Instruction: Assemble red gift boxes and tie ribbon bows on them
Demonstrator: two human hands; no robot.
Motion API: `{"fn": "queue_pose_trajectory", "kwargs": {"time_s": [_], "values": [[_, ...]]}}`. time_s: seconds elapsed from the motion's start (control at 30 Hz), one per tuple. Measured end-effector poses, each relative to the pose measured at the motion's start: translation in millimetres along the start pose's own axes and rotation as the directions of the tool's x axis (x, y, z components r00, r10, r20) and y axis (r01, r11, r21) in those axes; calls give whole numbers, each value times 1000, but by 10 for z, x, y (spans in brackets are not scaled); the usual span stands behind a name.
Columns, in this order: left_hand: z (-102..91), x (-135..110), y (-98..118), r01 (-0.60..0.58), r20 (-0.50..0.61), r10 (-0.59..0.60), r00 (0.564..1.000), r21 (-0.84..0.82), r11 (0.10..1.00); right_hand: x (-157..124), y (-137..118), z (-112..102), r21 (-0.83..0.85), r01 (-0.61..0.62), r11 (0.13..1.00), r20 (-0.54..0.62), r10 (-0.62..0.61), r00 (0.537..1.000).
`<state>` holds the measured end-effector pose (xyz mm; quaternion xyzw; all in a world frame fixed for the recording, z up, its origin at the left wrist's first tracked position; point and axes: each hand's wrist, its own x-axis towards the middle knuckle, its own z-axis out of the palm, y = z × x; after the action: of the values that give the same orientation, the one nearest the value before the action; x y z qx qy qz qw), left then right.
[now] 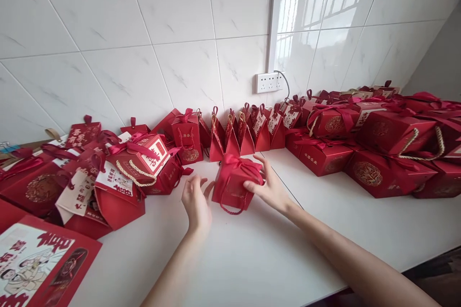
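A small red gift box [234, 187] with a ribbon bow on top and a red cord handle is tilted over the white counter, in the middle of the view. My right hand [268, 187] grips it from the right, thumb across the front face and fingers behind. Just left of the box is my left hand [197, 201], its fingers loosely bent and apart, holding nothing. Whether its fingertips touch the box's side is hard to make out.
Small red peaked boxes [236, 139] line the tiled wall. Larger red gift boxes [385, 172] are stacked on the right, and more boxes [120, 201] crowd the left. A flat printed red box [82, 254] lies front left. A white power strip [269, 83] is on the wall.
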<state>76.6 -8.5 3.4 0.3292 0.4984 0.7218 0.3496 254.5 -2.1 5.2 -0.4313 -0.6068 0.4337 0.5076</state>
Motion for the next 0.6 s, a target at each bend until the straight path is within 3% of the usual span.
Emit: {"fn": "queue_pose_trajectory", "kwargs": {"time_s": [0.07,0.13,0.17,0.23,0.3,0.33,0.4,0.5,0.6], "values": [[0,52,-40,60,27,-59,998,-30,998,11,-28,24,330,-227,916,126,195,973],[10,18,-63,-1,172,0,985,3,1000,18,-51,36,525,-396,754,306,268,914],[16,-24,-66,-66,278,57,959,25,998,19,-62,35,568,-441,695,366,266,891],[24,-130,-61,-261,495,201,845,54,964,17,-85,25,607,-470,641,416,248,875],[19,-221,-55,-447,631,319,707,48,893,12,-108,9,621,-470,628,422,237,875],[13,-251,-56,-508,666,352,658,47,860,10,-117,3,623,-469,626,423,235,875],[-2,-269,-68,-570,694,381,611,51,820,9,-120,-2,621,-461,634,426,221,878],[-15,-213,-110,-511,680,375,630,0,860,13,-81,0,592,-371,715,368,169,914],[-8,-115,-151,-399,495,409,767,-131,908,11,-15,-26,409,-20,912,61,-5,998]]}}
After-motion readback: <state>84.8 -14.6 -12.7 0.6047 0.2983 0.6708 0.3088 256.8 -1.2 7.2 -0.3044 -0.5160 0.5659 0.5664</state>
